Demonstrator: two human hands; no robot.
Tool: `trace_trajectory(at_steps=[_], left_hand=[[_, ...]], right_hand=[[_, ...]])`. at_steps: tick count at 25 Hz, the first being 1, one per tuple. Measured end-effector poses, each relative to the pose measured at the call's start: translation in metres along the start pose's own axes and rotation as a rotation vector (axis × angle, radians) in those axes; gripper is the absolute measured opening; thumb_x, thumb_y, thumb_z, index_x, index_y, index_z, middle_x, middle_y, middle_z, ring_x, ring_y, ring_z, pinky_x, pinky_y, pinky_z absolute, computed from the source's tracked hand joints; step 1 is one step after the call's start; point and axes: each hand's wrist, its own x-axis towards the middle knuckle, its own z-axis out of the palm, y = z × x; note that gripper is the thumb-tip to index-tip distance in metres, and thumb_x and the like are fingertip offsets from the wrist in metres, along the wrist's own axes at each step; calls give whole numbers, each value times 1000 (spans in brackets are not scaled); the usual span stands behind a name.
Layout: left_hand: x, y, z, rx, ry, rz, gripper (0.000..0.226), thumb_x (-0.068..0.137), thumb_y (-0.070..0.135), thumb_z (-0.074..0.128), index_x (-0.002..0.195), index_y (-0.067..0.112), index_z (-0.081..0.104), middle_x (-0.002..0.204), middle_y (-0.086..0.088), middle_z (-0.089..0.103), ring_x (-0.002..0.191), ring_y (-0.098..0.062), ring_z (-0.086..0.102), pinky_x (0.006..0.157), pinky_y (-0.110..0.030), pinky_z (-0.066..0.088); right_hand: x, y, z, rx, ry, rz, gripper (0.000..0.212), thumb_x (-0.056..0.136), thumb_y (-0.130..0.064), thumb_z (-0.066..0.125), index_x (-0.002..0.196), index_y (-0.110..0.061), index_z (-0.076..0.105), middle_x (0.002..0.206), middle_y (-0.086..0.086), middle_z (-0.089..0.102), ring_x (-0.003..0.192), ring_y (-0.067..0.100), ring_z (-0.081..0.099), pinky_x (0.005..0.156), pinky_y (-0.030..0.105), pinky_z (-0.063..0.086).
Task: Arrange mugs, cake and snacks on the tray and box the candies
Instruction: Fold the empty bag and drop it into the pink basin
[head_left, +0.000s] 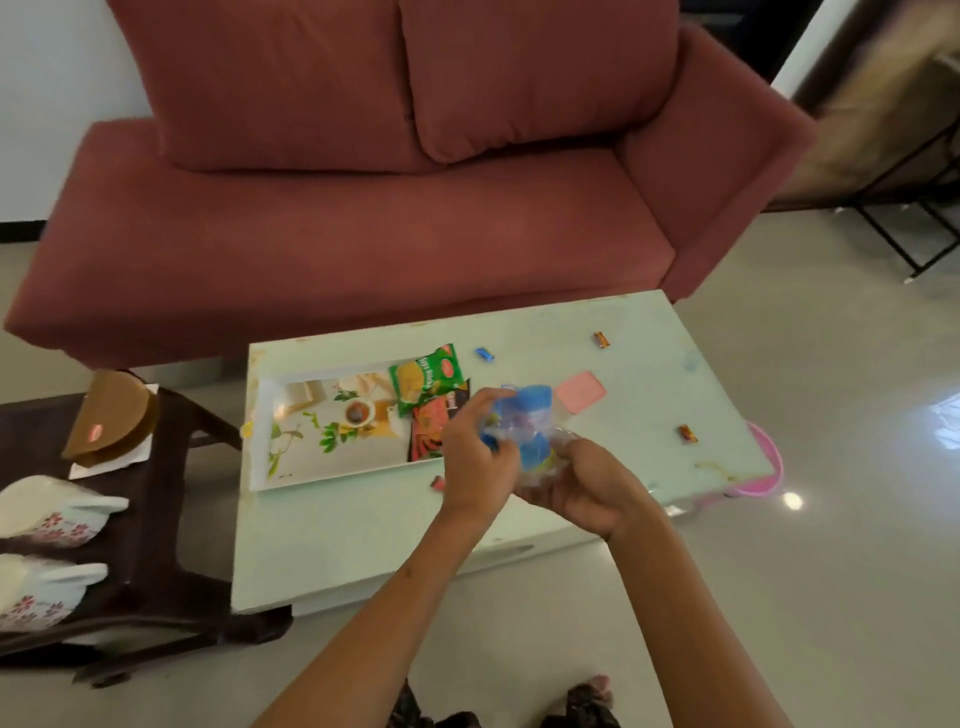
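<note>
My right hand (587, 483) holds a clear plastic candy box (524, 431) with blue pieces inside, above the table's near right part. My left hand (472, 457) is at the box's left side, its fingers pinched on a small blue candy (490, 442); motion blur hides the details. The white leaf-print tray (260, 441) lies on the table with a green snack packet (426, 379) and a red-black packet (432, 431) at its right end. Loose candies lie on the table: blue (484, 354), orange (601, 339), orange-red (687, 433), red (438, 483).
A dark side table (156, 519) on the left carries two white floral mugs (52, 512) (47, 587) and a half-round brown cake (111, 415) on white paper. A pink card (580, 391) lies on the pale table (363, 540). A red sofa (363, 208) stands behind it.
</note>
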Motion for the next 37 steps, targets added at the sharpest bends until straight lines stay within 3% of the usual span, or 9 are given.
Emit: trace_trajectory(at_steps=[2, 5, 10, 13, 18, 22, 25, 29, 37], left_hand=[[-11, 9, 37, 85, -92, 135, 36, 62, -12, 46, 92, -4, 65, 88, 2, 65, 94, 9, 56, 78, 1, 38], [-19, 22, 97, 207, -188, 206, 35, 61, -3, 46, 90, -6, 66, 92, -17, 68, 90, -26, 62, 78, -14, 43], [-36, 34, 198, 419, -260, 507, 27, 58, -2, 74, 82, -4, 63, 82, -18, 67, 88, -15, 46, 79, -27, 42], [-49, 41, 238, 388, -381, 421, 40, 64, 4, 79, 97, -2, 57, 98, -19, 62, 96, -20, 52, 76, -24, 52], [-39, 53, 292, 340, -732, 311, 69, 69, 3, 64, 131, 18, 37, 134, 1, 42, 129, -11, 31, 108, -30, 37], [-20, 54, 337, 283, -757, 396, 77, 66, 34, 68, 134, 23, 35, 138, 8, 37, 130, -6, 30, 109, -21, 30], [8, 49, 379, 125, -757, 53, 96, 64, 38, 79, 142, 36, 23, 139, 22, 31, 130, 6, 32, 102, -12, 37], [58, 29, 436, -110, -823, -291, 71, 67, 12, 80, 128, 35, 50, 124, 24, 54, 117, -8, 55, 88, -27, 55], [77, -26, 513, 99, -590, -420, 41, 62, -11, 63, 82, 24, 66, 85, 7, 67, 89, -12, 64, 63, -10, 51]], right_hand=[[-18, -21, -35, -60, 10, -77, 35, 92, -6, 39, 121, -10, 60, 105, 13, 68, 82, 25, 67, 69, 34, 58], [-46, -50, -93, -42, -7, -156, 38, 88, -7, 42, 116, -14, 65, 109, 15, 69, 88, 28, 68, 75, 41, 57], [-75, -84, -185, -83, -23, -286, 39, 84, -23, 60, 122, -20, 59, 112, 10, 66, 88, 23, 70, 75, 46, 57], [-83, -97, -233, -153, 51, -335, 43, 82, -18, 69, 123, -25, 58, 107, 5, 71, 90, 23, 71, 72, 43, 58], [-67, -114, -297, -214, 288, -419, 43, 82, 10, 56, 107, -23, 69, 88, 4, 73, 76, 14, 71, 54, 27, 55], [-42, -145, -345, -141, 485, -415, 36, 84, 14, 47, 106, -7, 66, 86, 7, 67, 67, 17, 65, 51, 26, 53], [-20, -184, -377, -91, 612, -430, 34, 83, 18, 43, 87, -6, 68, 80, 2, 67, 63, 17, 64, 49, 23, 52], [13, -216, -402, -200, 741, -466, 47, 72, 21, 40, 67, -14, 71, 83, 9, 71, 77, 29, 69, 65, 34, 58], [39, -205, -437, -515, 633, -403, 34, 80, -2, 56, 110, -19, 63, 106, -12, 61, 93, -4, 62, 74, 10, 52]])
